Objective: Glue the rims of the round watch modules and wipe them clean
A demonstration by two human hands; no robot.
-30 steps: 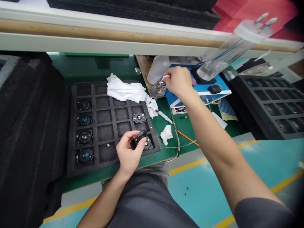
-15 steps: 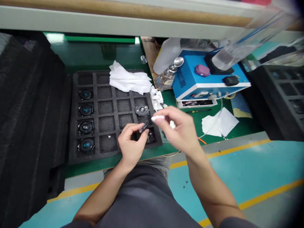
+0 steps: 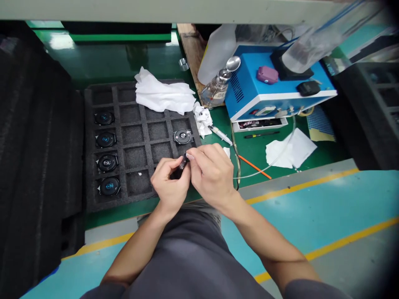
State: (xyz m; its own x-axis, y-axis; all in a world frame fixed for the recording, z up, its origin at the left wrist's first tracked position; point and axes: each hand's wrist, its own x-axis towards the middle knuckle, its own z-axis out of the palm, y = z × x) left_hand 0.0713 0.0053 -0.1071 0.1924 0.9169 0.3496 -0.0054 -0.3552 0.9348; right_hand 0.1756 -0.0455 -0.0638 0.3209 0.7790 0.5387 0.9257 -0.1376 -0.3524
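Note:
My left hand (image 3: 170,180) is closed round a small dark, glossy watch case (image 3: 183,162), seen nearly edge-on and partly covered by my fingers. Against its upper end, my right hand (image 3: 213,174) pinches a small white wipe (image 3: 188,156), of which only a bit shows. Both hands meet over the front right part of a black foam tray (image 3: 134,152). Several round black watches (image 3: 107,163) fill pockets in the tray's left column. Another round watch (image 3: 182,136) lies in a pocket just beyond my hands.
A white cloth (image 3: 163,95) covers the tray's back pockets. Right of it are crumpled tissue (image 3: 202,118), a syringe (image 3: 222,135), an orange stick (image 3: 254,167) and white paper (image 3: 301,147). Behind stand a metal-topped bottle (image 3: 215,91) and a blue machine (image 3: 246,83). Stacked black foam (image 3: 40,145) rises at left.
My right hand has moved left, bringing the white wipe onto the watch case in my left hand. The syringe and orange stick now show more fully. The camera view has shifted slightly.

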